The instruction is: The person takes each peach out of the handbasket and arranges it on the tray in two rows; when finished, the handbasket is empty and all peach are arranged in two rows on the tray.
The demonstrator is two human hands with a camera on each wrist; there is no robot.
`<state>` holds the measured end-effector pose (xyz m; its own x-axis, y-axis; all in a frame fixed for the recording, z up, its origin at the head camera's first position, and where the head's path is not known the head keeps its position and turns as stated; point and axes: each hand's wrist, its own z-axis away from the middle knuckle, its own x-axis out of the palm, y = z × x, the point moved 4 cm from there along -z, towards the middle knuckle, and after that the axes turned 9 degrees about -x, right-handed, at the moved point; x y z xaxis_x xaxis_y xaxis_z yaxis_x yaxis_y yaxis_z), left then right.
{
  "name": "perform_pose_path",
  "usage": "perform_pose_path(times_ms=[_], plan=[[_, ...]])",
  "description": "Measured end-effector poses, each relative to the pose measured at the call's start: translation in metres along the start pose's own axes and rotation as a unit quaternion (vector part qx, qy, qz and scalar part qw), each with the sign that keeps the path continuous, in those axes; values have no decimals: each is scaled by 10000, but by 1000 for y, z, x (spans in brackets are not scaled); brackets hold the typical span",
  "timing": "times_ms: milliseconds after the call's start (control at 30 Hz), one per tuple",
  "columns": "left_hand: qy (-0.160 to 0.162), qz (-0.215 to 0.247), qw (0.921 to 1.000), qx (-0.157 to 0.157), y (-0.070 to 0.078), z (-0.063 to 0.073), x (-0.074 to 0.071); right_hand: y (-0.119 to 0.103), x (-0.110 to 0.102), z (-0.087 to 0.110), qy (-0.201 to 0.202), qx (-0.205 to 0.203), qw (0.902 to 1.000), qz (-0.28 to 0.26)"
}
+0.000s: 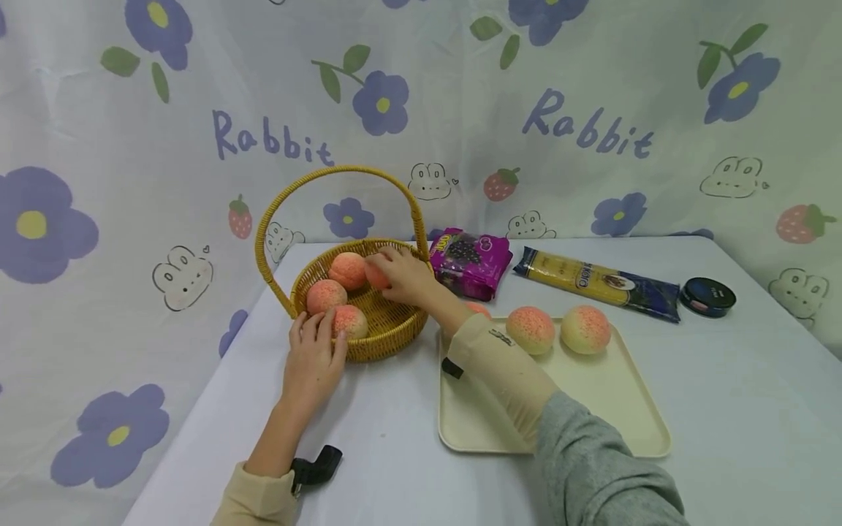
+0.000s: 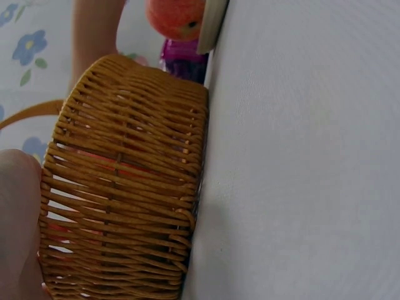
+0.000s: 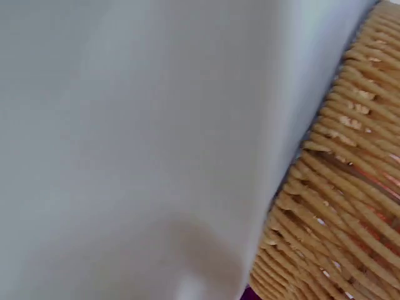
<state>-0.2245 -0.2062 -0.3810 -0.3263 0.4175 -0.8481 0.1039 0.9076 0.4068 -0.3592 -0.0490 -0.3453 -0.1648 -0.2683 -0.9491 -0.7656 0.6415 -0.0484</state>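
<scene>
A brown wicker basket (image 1: 378, 343) with a tall arched handle stands on the table, holding several pink-and-cream peaches. My right hand (image 1: 404, 277) reaches over its right rim and grips a peach (image 1: 377, 276) inside. Another peach (image 1: 347, 271) sits just left of that one, with a second (image 1: 326, 296) by the left wall. At the front left rim, my left hand (image 1: 316, 361) rests with relaxed fingers, close against the front peach (image 1: 350, 321). The left wrist view shows the woven side (image 2: 125, 181) near part of that hand (image 2: 19, 219). The right wrist view shows basket weave (image 3: 350, 181), no fingers.
A cream tray (image 1: 605, 394) to the right carries a peach (image 1: 530, 330), another peach (image 1: 585, 329) and one partly hidden behind my right arm. Behind are a purple grape-printed bag (image 1: 472, 261), a long yellow-and-blue packet (image 1: 595, 283) and a round black tin (image 1: 707, 296).
</scene>
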Motion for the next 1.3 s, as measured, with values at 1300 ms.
perform_pose_path(times_ms=[1300], plan=[[84, 42, 9999, 92, 0, 0, -1, -26, -56, 40, 754, -515, 9909, -985]])
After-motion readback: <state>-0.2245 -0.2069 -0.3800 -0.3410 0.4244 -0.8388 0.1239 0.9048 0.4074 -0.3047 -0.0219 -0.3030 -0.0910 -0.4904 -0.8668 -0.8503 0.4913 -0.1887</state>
